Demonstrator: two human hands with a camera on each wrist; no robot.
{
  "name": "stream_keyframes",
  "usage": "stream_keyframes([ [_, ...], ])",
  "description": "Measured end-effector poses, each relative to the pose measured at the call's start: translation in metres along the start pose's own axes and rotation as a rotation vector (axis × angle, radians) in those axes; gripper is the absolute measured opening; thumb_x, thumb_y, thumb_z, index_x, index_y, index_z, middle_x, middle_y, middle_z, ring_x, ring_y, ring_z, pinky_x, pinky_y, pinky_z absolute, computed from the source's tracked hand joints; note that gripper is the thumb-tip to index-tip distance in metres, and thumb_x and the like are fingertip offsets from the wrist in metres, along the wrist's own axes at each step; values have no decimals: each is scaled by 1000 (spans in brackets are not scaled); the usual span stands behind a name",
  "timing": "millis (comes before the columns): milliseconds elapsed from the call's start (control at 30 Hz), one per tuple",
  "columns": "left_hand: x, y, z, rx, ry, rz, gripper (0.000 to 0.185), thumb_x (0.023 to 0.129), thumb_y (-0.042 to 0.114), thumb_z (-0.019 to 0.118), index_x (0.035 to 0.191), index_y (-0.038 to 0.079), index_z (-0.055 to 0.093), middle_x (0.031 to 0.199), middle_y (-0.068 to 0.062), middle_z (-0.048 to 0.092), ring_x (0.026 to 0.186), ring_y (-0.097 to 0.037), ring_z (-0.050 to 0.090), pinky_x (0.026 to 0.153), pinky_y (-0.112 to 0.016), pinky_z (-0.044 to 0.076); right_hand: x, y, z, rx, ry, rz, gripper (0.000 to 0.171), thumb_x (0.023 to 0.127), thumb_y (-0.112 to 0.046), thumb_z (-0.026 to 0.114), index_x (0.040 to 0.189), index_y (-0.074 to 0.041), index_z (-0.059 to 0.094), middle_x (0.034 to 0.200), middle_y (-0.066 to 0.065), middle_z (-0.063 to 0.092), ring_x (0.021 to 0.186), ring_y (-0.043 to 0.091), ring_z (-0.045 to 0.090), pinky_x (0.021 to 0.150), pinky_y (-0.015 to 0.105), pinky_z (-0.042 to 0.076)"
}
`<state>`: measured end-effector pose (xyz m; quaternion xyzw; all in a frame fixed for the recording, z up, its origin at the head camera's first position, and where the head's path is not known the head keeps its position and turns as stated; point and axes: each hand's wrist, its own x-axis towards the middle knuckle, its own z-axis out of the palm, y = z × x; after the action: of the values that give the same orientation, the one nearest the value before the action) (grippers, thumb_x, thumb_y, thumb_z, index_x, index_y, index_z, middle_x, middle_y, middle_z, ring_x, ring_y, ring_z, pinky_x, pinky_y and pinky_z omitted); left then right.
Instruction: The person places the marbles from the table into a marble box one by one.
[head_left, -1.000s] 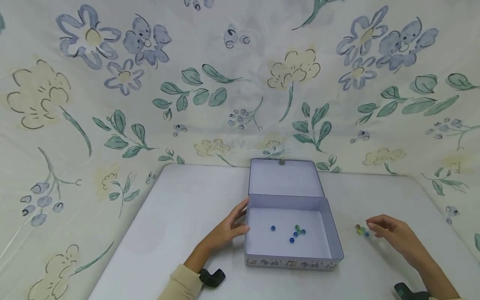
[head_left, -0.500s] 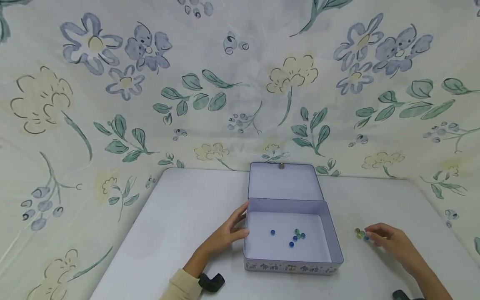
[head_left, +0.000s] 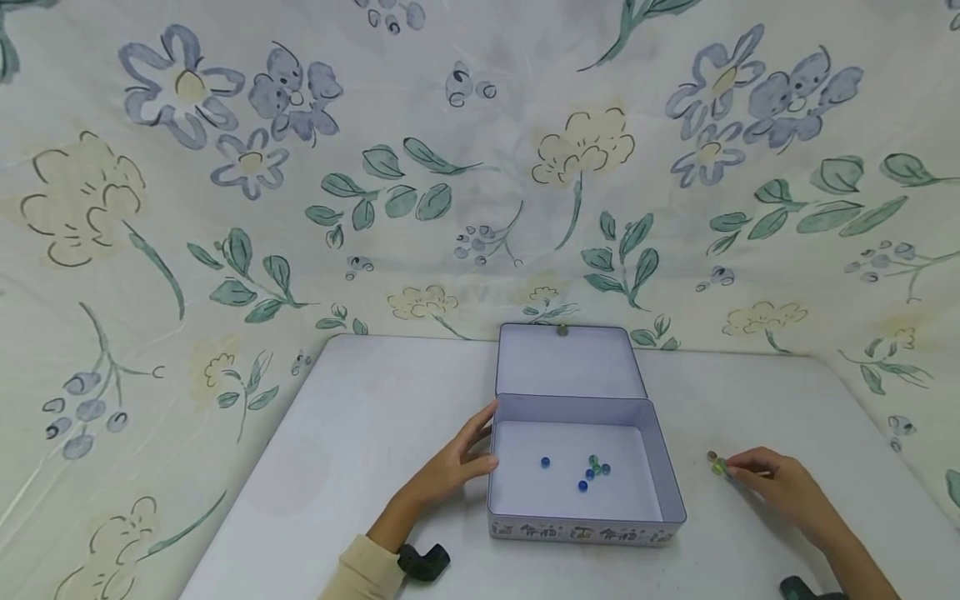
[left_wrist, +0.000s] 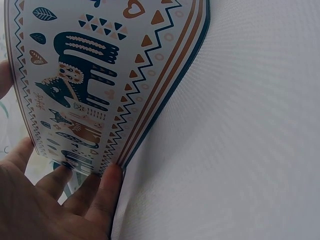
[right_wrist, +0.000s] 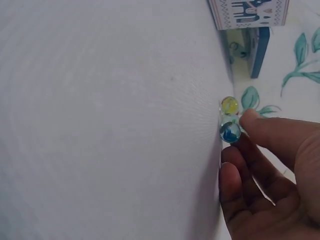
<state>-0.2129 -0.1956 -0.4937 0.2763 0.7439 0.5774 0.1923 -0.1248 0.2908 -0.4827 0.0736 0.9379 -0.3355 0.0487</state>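
An open hinged tin box with a printed outside stands on the white table, its lid tipped back. Inside lie several blue and green marbles, with one blue marble apart at the left. My left hand rests against the box's left side, fingers spread and fairly straight on the printed wall. Right of the box, my right hand pinches a clear blue marble at the table between thumb and finger. A yellow marble and a brownish marble lie close by.
A floral sheet hangs behind and around the white table. A black wrist mount is on the left forearm, and another black mount is by the right forearm.
My right hand has come down and slightly left to the loose marbles, its fingertips now covering the blue one in the head view. My left hand stays on the box.
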Motion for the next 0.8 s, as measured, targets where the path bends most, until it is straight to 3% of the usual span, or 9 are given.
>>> stream_keyframes([
  [133,-1,0,1,-6,-1,-4,79,100,24,59,162,28,11,170,-5,5,152,-43,19,118,-60,32,0,2,1,-33,1,2,24,91,-21,72,108,-4,72,109,16,73,94,23,68,70,20,53],
  [367,-3,0,3,-14,-4,0,78,100,23,58,162,28,11,170,-6,4,153,-43,19,118,-60,32,-2,5,3,-40,11,-17,23,90,-22,73,106,-5,73,109,16,74,103,36,69,83,44,59],
  [800,-1,0,-2,-1,-7,6,79,100,24,58,162,24,10,170,-8,5,152,-45,19,117,-61,33,0,3,4,-92,39,-68,17,87,-17,76,101,-8,75,103,9,73,100,32,69,82,42,59],
])
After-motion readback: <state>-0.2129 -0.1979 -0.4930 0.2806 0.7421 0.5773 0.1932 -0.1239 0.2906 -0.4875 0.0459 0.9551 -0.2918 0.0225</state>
